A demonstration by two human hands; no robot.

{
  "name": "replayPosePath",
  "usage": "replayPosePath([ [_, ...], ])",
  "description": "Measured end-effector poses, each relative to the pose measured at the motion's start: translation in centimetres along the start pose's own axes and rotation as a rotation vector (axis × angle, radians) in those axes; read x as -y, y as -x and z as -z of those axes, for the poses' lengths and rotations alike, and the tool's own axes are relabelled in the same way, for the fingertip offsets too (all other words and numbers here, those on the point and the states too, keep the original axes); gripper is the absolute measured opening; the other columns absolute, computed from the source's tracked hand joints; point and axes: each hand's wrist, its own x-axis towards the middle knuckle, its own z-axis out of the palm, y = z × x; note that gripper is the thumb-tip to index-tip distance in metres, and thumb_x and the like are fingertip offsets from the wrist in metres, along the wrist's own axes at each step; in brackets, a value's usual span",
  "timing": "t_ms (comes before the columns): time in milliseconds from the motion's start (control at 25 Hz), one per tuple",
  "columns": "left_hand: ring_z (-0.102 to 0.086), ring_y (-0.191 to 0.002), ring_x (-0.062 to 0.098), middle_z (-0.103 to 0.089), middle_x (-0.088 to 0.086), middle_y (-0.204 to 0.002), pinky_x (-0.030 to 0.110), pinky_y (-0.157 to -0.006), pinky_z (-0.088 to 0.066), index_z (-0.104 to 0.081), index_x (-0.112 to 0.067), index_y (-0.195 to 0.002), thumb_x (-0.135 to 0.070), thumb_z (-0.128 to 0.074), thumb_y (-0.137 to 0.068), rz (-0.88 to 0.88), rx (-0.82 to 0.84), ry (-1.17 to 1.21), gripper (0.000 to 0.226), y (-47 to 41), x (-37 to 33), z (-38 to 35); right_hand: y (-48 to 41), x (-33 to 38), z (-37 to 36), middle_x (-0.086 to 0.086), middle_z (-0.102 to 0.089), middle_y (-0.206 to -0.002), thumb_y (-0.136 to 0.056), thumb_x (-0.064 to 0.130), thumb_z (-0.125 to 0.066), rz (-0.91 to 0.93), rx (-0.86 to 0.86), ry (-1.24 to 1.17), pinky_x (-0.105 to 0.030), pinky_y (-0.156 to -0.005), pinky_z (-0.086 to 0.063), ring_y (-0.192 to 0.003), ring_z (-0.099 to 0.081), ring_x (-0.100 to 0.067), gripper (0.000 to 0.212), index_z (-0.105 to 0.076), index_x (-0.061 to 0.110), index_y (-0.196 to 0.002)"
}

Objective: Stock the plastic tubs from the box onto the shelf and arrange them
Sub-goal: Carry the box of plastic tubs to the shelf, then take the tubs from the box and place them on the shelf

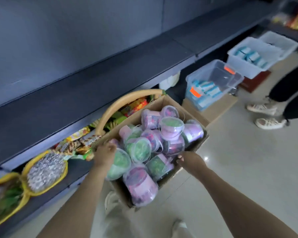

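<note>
Head camera: A person carries a cardboard box in both hands beside a dark shelf, both forearms reaching forward and down. The left hand grips the box's near-left corner, fingers curled over the rim. The right hand clasps the near-right edge, thumb on top. Plastic tubs with clear lids, purple and green, are heaped inside the box, some upright and some tipped on their sides. The picture is blurred. On the lower shelf, under the front edge, stand a yellow-rimmed basket of wrapped sweets and a wicker basket with a tall handle. Clear storage bins sit on the floor farther along, near another person's shoes.
</note>
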Motion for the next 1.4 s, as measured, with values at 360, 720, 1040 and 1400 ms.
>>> replayPosePath([
  [360,-0.063,-0.104,0.035,-0.068,0.021,-0.106,0.040,-0.093,-0.049,-0.066,-0.006,-0.095,-0.011,-0.052,-0.092,0.326,-0.057,0.466,0.015,11.8,2.8,-3.7,-0.6,-0.9,1.0,-0.010,-0.068,-0.104,-0.093,0.026,-0.049,0.245,0.020,0.098,-0.029,-0.079,-0.043,-0.101,-0.061,-0.026,0.025,-0.067,0.010,-0.099],
  [720,-0.056,-0.079,0.027,-0.060,0.016,-0.088,0.025,-0.063,-0.036,-0.065,0.004,-0.092,-0.004,-0.052,-0.089,0.374,-0.056,0.332,0.015,10.4,3.2,-10.0,-6.2,-1.8,1.2,-0.007,-0.065,-0.089,-0.093,0.024,-0.052,0.139,0.106,0.025,-0.030,-0.073,-0.041,-0.090,-0.060,-0.028,0.021,-0.065,0.008,-0.088],
  [1040,-0.047,-0.065,0.024,-0.054,0.007,-0.064,0.028,-0.055,-0.037,-0.055,-0.009,-0.071,0.000,-0.053,-0.085,0.509,-0.292,0.375,0.017,6.4,2.9,-7.3,-11.7,-1.6,1.9,-0.017,-0.060,-0.102,-0.082,0.029,-0.067,-0.165,-0.028,-0.393,-0.033,-0.080,-0.038,-0.106,-0.053,-0.036,0.047,-0.053,-0.007,-0.110],
  [1400,-0.057,-0.107,0.022,-0.059,0.010,-0.124,0.025,-0.085,-0.038,-0.055,-0.005,-0.120,-0.020,-0.061,-0.089,0.644,-0.504,0.461,0.035,4.0,4.3,-6.6,-16.4,0.4,0.2,-0.016,-0.028,-0.149,-0.061,0.035,-0.085,-0.223,-0.117,-0.577,-0.044,-0.109,-0.031,-0.137,-0.029,-0.034,0.116,-0.012,0.006,-0.147],
])
